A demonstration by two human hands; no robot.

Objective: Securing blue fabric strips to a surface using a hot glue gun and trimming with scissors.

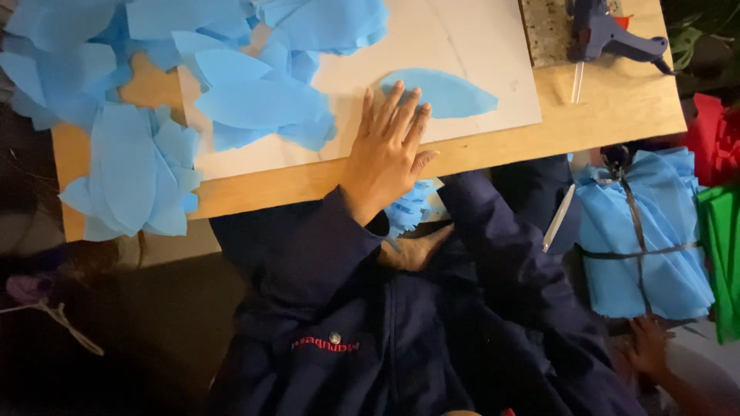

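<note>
Nearest, at 6 o'clock from the table (617, 115) edge, the right hand (412, 250) is seen low against the dark jacket, below the tabletop. Only part of it shows. Blue scraps (412, 204) lie just above it, but whether they are gripped, or how far the fingers are closed, cannot be told.

At 4 o'clock a tied bundle (655, 246) of blue paper is noted, uncut by the look of it. Green and red paper lies at its right. A further hand (647, 347) rests below the bundle; its owner cannot be told.

The left hand (385, 150) is laid flat, palm down, on the white sheet (478, 46) at the table's near edge. The fingers are spread and straight, pointing to 12 o'clock, and the thumb is out to 3 o'clock. Nothing is grasped. The fingertips touch the near end of a single blue petal (447, 92), which lies flat on the sheet at 1 o'clock from the hand.

At 10 o'clock a large heap of cut pieces (254, 100) is spread over the sheet and off the table's left end. Judged from this, much cutting is done, with one bundle left.

Farthest, at 2 o'clock, a glue gun (609, 35) stands unheld.
</note>
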